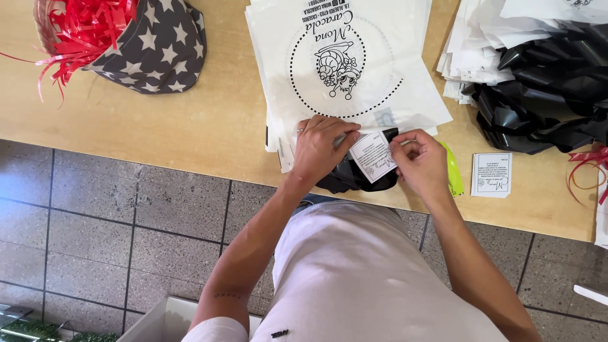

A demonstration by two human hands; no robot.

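My left hand (320, 149) and right hand (418, 161) each pinch the small white card (372, 155), holding it on the black bag (351, 177) at the bench (190, 120) edge.

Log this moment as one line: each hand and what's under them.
left hand: on small white card | right hand: pinching card's other edge | under card: black glossy bundle | surface: wooden table
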